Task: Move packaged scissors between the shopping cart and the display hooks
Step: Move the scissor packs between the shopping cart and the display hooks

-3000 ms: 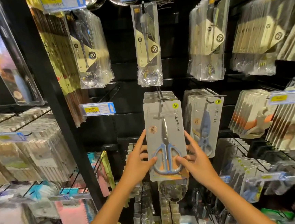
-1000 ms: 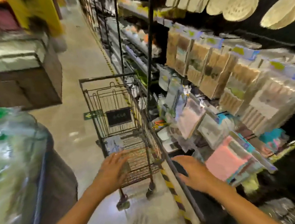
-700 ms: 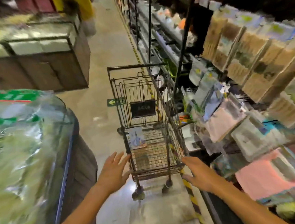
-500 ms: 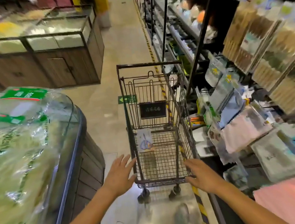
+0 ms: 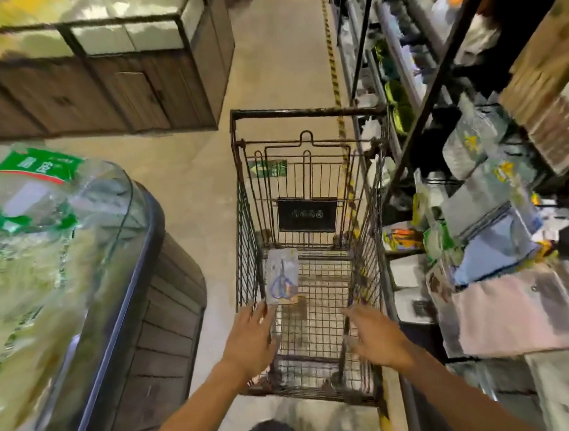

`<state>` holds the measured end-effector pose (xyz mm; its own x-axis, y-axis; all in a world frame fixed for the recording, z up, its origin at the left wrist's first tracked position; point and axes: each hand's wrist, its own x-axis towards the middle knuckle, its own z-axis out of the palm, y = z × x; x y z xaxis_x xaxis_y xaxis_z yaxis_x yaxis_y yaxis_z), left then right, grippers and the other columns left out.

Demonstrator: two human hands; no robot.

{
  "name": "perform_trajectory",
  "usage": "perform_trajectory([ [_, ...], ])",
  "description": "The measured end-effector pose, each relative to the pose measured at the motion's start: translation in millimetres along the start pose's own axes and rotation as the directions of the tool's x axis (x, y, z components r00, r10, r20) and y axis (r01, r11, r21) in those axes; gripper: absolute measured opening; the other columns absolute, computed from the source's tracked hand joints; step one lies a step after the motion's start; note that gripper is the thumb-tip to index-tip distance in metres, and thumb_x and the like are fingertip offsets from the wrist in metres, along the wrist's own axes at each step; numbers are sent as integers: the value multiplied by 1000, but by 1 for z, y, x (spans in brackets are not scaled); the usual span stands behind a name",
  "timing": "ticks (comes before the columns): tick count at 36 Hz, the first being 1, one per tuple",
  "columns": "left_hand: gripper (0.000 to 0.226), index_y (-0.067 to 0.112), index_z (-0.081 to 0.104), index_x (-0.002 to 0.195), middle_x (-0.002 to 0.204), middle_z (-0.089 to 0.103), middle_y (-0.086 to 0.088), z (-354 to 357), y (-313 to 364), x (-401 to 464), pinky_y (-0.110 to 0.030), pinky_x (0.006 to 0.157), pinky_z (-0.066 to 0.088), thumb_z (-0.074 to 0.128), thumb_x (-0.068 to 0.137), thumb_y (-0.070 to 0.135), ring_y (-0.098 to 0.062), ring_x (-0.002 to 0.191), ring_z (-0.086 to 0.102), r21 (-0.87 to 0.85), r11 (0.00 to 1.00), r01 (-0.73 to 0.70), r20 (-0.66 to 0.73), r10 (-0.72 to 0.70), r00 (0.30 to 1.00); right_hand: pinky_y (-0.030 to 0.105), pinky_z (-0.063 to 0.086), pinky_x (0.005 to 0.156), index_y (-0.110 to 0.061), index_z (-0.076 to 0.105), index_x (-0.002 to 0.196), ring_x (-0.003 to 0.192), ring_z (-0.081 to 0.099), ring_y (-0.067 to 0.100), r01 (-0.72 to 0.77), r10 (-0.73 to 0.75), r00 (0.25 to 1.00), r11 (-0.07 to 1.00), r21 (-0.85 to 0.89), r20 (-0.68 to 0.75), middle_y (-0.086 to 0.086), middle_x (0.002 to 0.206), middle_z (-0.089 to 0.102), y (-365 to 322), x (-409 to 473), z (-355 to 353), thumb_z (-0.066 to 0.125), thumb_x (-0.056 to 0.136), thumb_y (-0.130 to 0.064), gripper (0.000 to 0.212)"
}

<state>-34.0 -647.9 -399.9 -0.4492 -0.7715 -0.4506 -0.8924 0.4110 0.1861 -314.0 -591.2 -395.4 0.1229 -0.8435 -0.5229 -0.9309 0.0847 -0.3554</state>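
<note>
Leftmost, a curved display case [image 5: 136, 262] holds bagged goods. Next, my left hand [image 5: 252, 338] reaches over the shopping cart [image 5: 301, 114] rim, fingers spread and gripping nothing, its tips just beside the packaged scissors [image 5: 281, 277], which stand against the cart's left wall. My right hand [image 5: 378, 337] is likewise spread, empty. Rightmost, shelves [image 5: 436, 75] carry hanging packets.
</note>
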Motion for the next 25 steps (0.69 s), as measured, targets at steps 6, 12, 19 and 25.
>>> perform_trajectory([
  [6,70,18,8,161,168,9,-9,-1,-4,47,-43,125,3,21,101,54,-33,154,2,21,999,29,47,-30,998,35,27,119,-26,31,155,147,29,20,-54,52,997,997,45,50,0,160,34,9,53,-6,55,98,-44,64],
  [12,68,19,8,161,167,9,-9,21,-32,108,-42,126,1,34,103,45,-33,154,2,-36,998,55,111,-51,992,39,29,119,-22,30,156,146,31,25,-120,113,989,990,70,95,3,158,37,13,111,-6,54,99,-43,65],
  [19,70,17,13,160,166,14,-8,48,-58,168,-40,124,-1,44,100,37,-32,154,3,-107,988,114,155,-96,983,36,23,121,-17,31,156,149,28,25,-168,154,982,977,134,108,8,160,34,20,189,21,54,100,-39,64],
  [25,70,14,65,130,128,68,-11,102,-76,224,-42,112,37,81,68,40,-36,122,61,-10,995,101,34,-101,994,30,25,117,-23,27,157,147,28,22,-248,232,967,953,175,105,3,160,33,32,259,66,53,102,-38,62],
])
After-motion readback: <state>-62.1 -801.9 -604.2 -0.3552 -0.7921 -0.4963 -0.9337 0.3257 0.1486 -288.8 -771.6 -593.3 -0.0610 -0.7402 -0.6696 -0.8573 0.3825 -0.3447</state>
